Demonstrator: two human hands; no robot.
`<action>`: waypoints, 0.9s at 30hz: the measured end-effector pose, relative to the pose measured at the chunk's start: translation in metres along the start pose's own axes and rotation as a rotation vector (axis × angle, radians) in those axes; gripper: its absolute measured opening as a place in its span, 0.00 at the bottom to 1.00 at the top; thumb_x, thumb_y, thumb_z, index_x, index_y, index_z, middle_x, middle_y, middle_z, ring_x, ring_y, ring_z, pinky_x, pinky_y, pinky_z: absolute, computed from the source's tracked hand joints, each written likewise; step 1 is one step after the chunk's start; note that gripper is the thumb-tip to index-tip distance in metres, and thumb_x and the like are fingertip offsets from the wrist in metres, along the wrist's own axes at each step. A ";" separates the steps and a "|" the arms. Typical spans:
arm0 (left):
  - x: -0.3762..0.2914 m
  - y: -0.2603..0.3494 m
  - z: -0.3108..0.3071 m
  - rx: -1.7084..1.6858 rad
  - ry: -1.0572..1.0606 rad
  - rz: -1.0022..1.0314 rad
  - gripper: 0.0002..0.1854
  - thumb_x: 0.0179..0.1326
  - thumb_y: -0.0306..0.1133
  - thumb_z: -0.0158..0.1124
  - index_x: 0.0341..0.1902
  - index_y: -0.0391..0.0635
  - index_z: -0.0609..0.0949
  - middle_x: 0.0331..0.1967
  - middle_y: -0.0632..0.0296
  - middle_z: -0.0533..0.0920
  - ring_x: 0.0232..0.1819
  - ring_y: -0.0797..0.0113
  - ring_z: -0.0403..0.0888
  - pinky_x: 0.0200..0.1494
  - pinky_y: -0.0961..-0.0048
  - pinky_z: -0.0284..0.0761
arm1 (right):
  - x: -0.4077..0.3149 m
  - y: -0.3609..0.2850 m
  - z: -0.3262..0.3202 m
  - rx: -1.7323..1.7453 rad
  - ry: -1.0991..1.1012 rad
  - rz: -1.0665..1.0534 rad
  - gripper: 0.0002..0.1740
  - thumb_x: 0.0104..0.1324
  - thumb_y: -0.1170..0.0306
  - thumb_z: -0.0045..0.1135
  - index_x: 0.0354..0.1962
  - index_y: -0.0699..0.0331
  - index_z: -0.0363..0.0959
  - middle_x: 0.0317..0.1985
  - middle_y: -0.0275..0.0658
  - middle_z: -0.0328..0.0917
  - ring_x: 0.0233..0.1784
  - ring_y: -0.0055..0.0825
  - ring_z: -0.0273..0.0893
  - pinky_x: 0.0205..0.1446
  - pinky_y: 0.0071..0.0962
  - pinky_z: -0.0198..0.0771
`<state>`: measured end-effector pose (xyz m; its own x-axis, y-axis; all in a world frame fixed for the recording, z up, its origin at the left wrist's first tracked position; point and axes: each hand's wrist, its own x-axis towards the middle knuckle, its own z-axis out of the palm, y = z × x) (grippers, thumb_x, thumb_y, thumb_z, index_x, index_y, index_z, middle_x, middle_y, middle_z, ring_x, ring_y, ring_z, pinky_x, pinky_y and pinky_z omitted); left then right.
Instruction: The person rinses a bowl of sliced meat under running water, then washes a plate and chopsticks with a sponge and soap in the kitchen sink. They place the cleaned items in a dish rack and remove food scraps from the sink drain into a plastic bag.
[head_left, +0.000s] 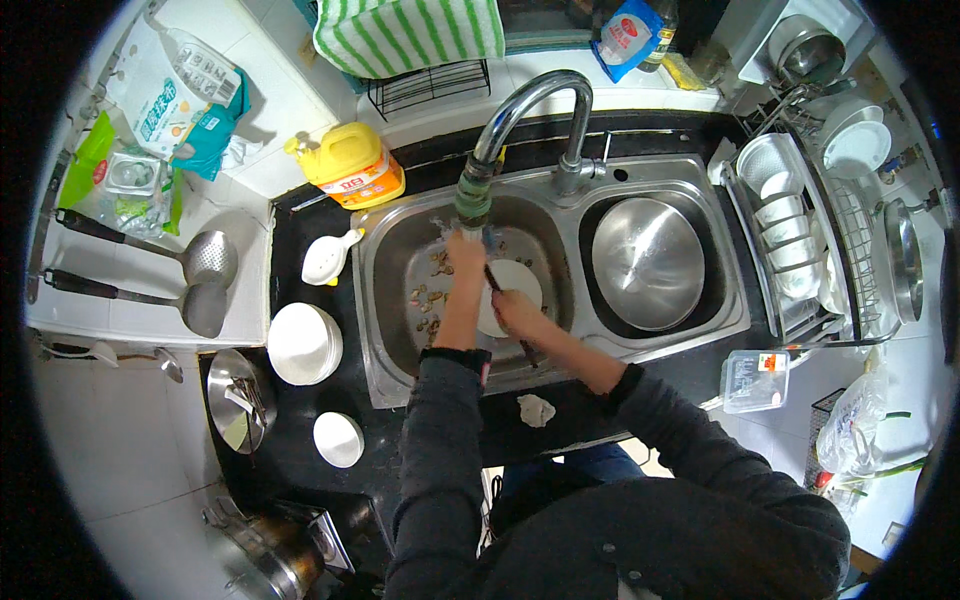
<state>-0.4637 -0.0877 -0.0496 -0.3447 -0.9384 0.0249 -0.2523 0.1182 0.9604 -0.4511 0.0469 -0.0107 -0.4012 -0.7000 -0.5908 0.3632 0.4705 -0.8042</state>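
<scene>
My left hand (466, 253) is right under the green spout end of the chrome tap (517, 105), over the left sink basin (390, 262). Its fingers are blurred and partly hidden by the spout and water. My right hand (516, 311) grips a slim dark stick-like utensil (491, 277), perhaps chopsticks, slanting from near my left wrist towards the sink's front edge. Below the hands a white plate (529, 281) lies in the basin, partly covered by them. Small brown food scraps (427, 300) are scattered on the basin floor.
A steel bowl (649, 262) fills the right basin. Stacked white bowls (300, 343), a single bowl (337, 439), a yellow detergent jug (349, 165) and a steel bowl with utensils (225, 405) stand left. A dish rack (855, 247) is right; a crumpled white cloth (535, 410) lies in front.
</scene>
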 end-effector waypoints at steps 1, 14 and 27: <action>-0.002 -0.002 0.001 0.162 -0.182 -0.128 0.17 0.62 0.36 0.44 0.32 0.32 0.75 0.22 0.45 0.76 0.29 0.47 0.73 0.34 0.56 0.67 | 0.002 -0.004 -0.002 -0.039 0.072 0.049 0.21 0.65 0.59 0.33 0.20 0.65 0.63 0.12 0.32 0.59 0.13 0.24 0.56 0.17 0.27 0.53; -0.022 -0.020 0.007 -0.492 -0.118 -0.648 0.14 0.62 0.30 0.46 0.47 0.33 0.69 0.36 0.55 0.73 0.37 0.65 0.72 0.37 0.68 0.68 | -0.003 0.042 -0.026 -0.211 0.087 -0.273 0.21 0.66 0.60 0.34 0.23 0.67 0.67 0.16 0.34 0.66 0.17 0.23 0.62 0.23 0.27 0.58; -0.001 -0.012 0.019 -0.492 -0.083 -0.634 0.03 0.57 0.26 0.50 0.30 0.40 0.72 0.20 0.58 0.70 0.17 0.66 0.67 0.18 0.67 0.63 | -0.038 0.014 -0.022 -0.184 0.106 -0.160 0.24 0.66 0.57 0.33 0.19 0.66 0.63 0.13 0.35 0.63 0.16 0.25 0.60 0.21 0.28 0.57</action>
<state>-0.4778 -0.0824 -0.0665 -0.3398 -0.7494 -0.5682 -0.0023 -0.6035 0.7974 -0.4488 0.0918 -0.0014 -0.5306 -0.7179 -0.4506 0.1329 0.4545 -0.8808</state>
